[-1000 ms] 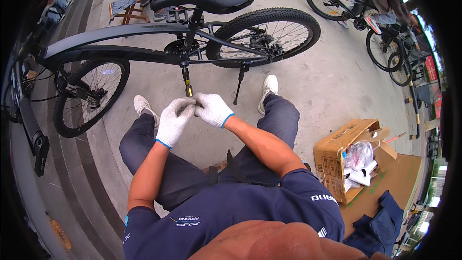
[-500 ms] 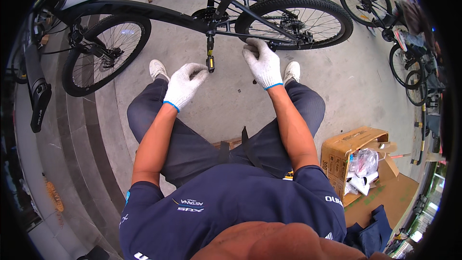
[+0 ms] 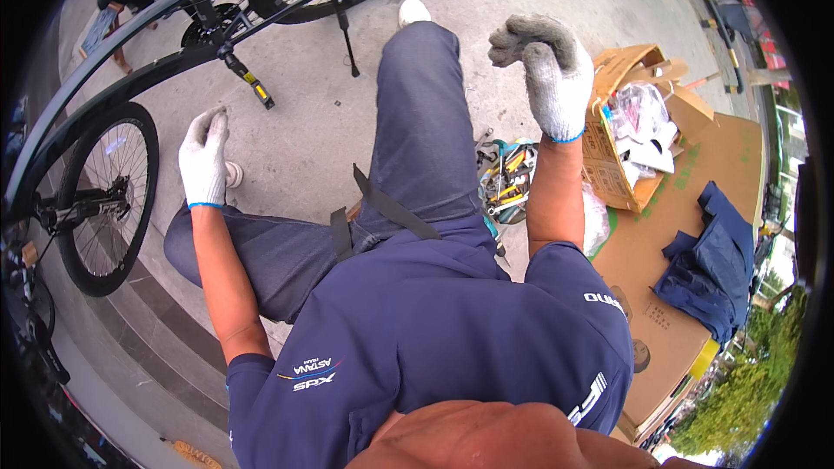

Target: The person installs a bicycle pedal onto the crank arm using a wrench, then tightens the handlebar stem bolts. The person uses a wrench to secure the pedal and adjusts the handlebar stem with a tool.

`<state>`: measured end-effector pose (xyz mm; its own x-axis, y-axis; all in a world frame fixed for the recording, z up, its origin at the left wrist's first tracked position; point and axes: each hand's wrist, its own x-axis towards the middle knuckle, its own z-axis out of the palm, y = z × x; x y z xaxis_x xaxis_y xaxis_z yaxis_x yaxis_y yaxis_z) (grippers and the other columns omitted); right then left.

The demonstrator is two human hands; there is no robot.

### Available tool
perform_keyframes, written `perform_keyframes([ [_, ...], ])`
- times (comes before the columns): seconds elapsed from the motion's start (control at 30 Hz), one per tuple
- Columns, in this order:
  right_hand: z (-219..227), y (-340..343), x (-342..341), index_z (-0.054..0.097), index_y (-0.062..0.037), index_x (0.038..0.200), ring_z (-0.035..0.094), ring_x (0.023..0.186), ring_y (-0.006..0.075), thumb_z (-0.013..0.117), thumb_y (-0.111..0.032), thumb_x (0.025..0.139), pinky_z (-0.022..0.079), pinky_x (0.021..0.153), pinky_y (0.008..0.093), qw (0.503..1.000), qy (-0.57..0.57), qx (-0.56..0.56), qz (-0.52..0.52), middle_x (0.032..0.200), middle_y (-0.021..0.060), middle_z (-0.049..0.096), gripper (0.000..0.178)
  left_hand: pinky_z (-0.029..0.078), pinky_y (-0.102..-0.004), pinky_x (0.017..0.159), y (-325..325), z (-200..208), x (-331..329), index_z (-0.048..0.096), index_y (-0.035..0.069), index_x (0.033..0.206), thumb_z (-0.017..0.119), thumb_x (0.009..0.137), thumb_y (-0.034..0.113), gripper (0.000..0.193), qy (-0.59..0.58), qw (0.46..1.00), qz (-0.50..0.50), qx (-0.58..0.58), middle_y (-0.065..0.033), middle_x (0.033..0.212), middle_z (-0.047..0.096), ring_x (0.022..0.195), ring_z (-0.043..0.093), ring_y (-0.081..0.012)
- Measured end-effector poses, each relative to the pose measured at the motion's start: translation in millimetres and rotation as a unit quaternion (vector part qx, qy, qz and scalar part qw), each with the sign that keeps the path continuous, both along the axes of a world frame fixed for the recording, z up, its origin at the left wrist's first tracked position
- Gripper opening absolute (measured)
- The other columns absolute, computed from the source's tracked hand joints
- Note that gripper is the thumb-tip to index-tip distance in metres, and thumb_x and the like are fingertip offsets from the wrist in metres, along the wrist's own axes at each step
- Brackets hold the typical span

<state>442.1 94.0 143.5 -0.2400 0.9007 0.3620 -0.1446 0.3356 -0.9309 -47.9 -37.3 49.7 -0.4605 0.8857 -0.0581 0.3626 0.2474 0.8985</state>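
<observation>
The gloved left hand (image 3: 206,156), fingers drawn narrow — whether around something small I cannot tell — is nearest the pedal (image 3: 257,89) of the black bicycle (image 3: 174,63) at far left, while the right hand (image 3: 549,69), loosely bent, partly open, is beside the cardboard box (image 3: 602,161).

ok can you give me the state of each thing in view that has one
left hand: gloved, fingers bent, no held object visible
right hand: gloved, fingers bent, no held object visible
near bicycle: standing
kickstand: down
pedal: on its crank, untouched
cardboard box: open, plastic packaging inside
hand tools: jumbled together
dark blue cloth: crumpled
</observation>
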Motion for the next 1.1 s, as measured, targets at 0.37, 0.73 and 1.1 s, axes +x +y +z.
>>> perform_keyframes([
  [0.37,-239.4,-61.8,171.5,0.073,0.0049,0.130,0.077,0.087,0.0166,0.070,-0.023,0.107,0.062,0.074,0.0306,0.886,-0.186,-0.359,-0.228,0.108,0.0143,0.081,0.036,0.058,-0.0359,0.102,16.5,-29.4,-8.9,0.073,-0.003,0.134,0.074,0.108,0.032,0.043,-0.052,0.995,0.020,-0.088,-0.0122,0.127,0.076,0.119,0.072,-0.0208],
  [0.73,-385.5,-194.3,175.0,0.083,-0.0068,0.121,0.081,0.084,0.0213,0.067,-0.038,0.096,0.063,0.076,0.0382,0.762,-0.530,-0.349,-0.126,0.102,0.0170,0.082,0.043,0.059,-0.0329,0.098,19.4,-74.2,-17.9,0.071,-0.004,0.137,0.078,0.105,0.037,0.053,-0.038,0.980,0.001,-0.196,-0.0129,0.126,0.076,0.115,0.072,-0.0198],
  [1.1,-439.2,-277.7,117.4,0.082,-0.0049,0.121,0.080,0.079,0.0241,0.070,-0.032,0.096,0.063,0.078,0.0386,0.739,-0.426,-0.514,-0.084,0.093,0.0147,0.082,0.039,0.058,-0.0331,0.098,20.0,-91.1,-13.7,0.071,0.000,0.137,0.073,0.108,0.035,0.046,-0.032,0.963,-0.036,-0.265,-0.0098,0.130,0.075,0.120,0.072,-0.0200],
])
